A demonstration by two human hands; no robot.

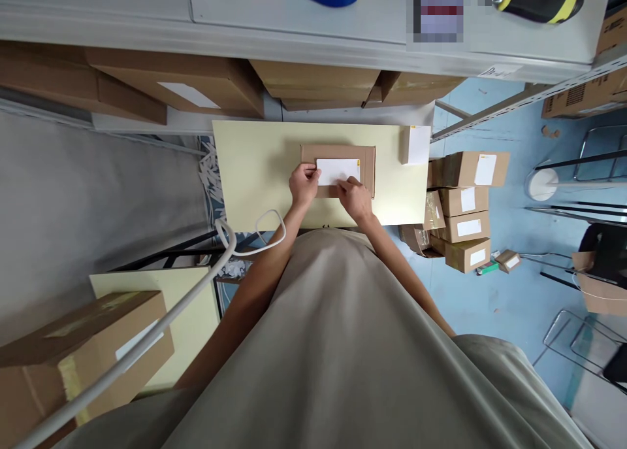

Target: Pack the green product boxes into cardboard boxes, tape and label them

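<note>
A flat brown cardboard box lies on the pale yellow table in front of me. On its top is a white label with a small yellow mark at the upper right corner. My left hand is closed, thumb and fingers pinching the label's left edge. Curled fingers of my right hand press at the label's lower right edge; the fingertips are partly hidden. I cannot tell how much of the label is stuck to the cardboard.
A stack of white labels sits at the table's right end. Labelled cartons are piled on the floor to the right. A grey shelf overhangs the far side, bearing a yellow-black handled tool. A white bent rod crosses the left foreground.
</note>
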